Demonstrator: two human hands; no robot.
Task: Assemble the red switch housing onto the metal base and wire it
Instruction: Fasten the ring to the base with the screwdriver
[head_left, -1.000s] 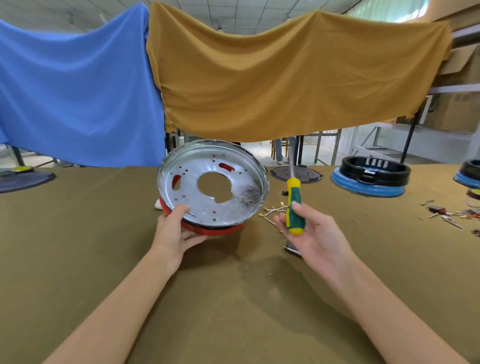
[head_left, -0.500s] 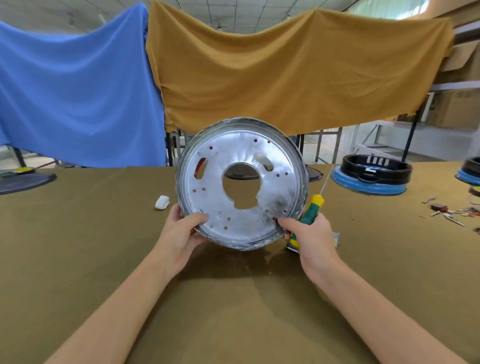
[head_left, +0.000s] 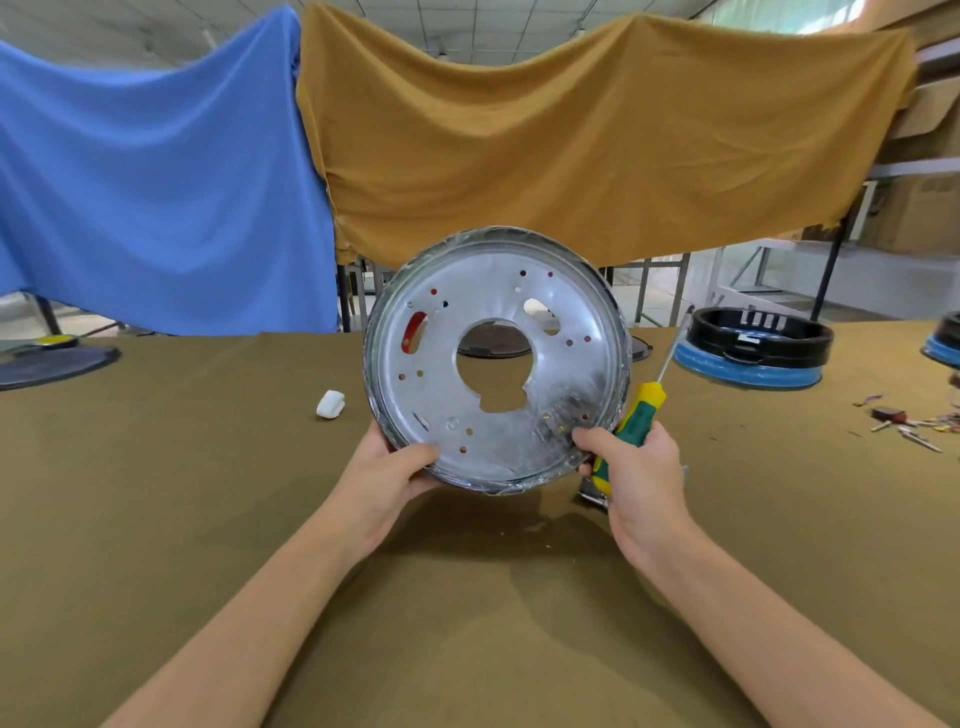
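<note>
Holding: both hands keep the metal base (head_left: 498, 358) up off the counter (head_left: 208, 493), stood on its edge.
Base facing: its flat round face looks back at the person, and its big middle hole shows the counter behind it.
Base long axis: it is a round dish, so no side is longer.
Red housing: red (head_left: 413, 330) shows through a slot and some small holes on the base, so the red part sits behind it; how it is fixed cannot be seen.
Left hand grip: the left hand (head_left: 387, 478) grasps the lower left rim of the base, thumb on the front face, fingers curled behind.
Right hand grip: the right hand (head_left: 636, 467) is clenched round the screwdriver (head_left: 631, 423), and its thumb presses the lower right rim of the base.
Screwdriver pointing: green and yellow handle low in the hand, thin metal shaft slanting up and to the right, just beside the base.
White piece: a small white plastic piece (head_left: 330, 404) lies on the counter left of the base.
Black ring: a black and blue ring (head_left: 753, 345) sits on the counter, right of the base.
Small bits: screws and wire ends (head_left: 909, 426) lie far right of the base.
Cloths: a blue cloth (head_left: 156, 197) and a mustard cloth (head_left: 571, 145) hang behind the base.
</note>
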